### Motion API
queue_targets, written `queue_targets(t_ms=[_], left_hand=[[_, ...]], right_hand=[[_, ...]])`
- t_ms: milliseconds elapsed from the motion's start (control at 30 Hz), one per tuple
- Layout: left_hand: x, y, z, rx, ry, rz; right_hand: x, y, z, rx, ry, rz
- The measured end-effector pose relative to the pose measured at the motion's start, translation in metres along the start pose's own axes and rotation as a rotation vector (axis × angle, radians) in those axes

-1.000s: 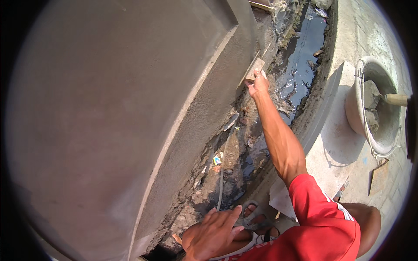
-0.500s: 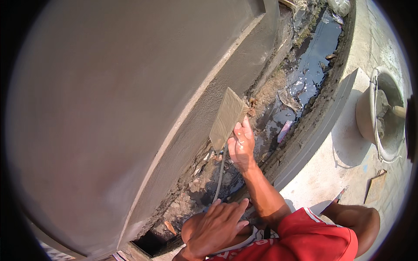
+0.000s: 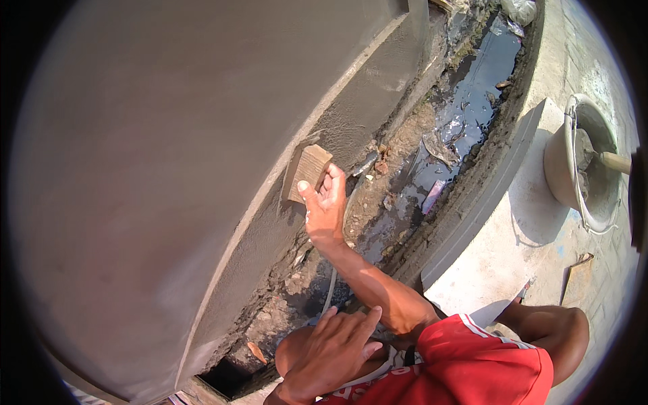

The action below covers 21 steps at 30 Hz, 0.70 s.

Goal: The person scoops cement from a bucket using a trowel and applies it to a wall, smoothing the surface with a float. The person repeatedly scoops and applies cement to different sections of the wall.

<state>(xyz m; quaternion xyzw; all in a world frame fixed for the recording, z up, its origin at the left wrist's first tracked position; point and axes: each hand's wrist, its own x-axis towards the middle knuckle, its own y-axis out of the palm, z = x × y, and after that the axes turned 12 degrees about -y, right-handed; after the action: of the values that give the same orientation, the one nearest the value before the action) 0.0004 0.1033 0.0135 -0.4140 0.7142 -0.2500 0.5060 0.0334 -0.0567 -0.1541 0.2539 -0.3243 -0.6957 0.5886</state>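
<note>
My right hand [image 3: 326,212] grips a small wooden float [image 3: 311,170], a short board with ridged grain, with the thumb along its near edge. The float lies against the lower band of wet grey plaster [image 3: 368,101], just below the pale ledge [image 3: 287,155] that runs along the wall. Plaster is ruffled around its upper edge. My left hand [image 3: 334,347] holds nothing; its fingers are stretched out and it rests at my bent knee [image 3: 289,351].
A drain ditch with dark water [image 3: 482,88] and rubble runs beside the wall. On the concrete edge [image 3: 496,250] at right stands a bucket [image 3: 563,165] with mortar and a wooden-handled tool [image 3: 614,162]. A flat board piece [image 3: 577,278] lies near it. A thin hose [image 3: 331,290] crosses the ditch.
My right hand has moved left and up from over the ditch to the wall. The float has turned from showing its mortar-smeared face to lying against the plaster. My left hand stays at the knee.
</note>
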Motion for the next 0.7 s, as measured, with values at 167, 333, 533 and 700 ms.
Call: queue_targets(t_ms=[167, 333, 533, 700], left_hand=[[0.0, -0.007, 0.0, 0.025, -0.019, -0.011], [-0.002, -0.006, -0.005, 0.029, -0.017, -0.039], [-0.009, -0.006, 0.003, 0.013, -0.039, -0.025], [-0.001, -0.005, -0.003, 0.017, -0.021, 0.033]], right_hand=[[-0.01, -0.028, 0.026, 0.116, -0.043, -0.124], [0.061, -0.113, -0.047, 0.226, 0.266, -0.544], [0.06, -0.04, -0.033, -0.015, -0.045, -0.324], [-0.004, -0.006, 0.002, -0.299, -0.217, 0.141]])
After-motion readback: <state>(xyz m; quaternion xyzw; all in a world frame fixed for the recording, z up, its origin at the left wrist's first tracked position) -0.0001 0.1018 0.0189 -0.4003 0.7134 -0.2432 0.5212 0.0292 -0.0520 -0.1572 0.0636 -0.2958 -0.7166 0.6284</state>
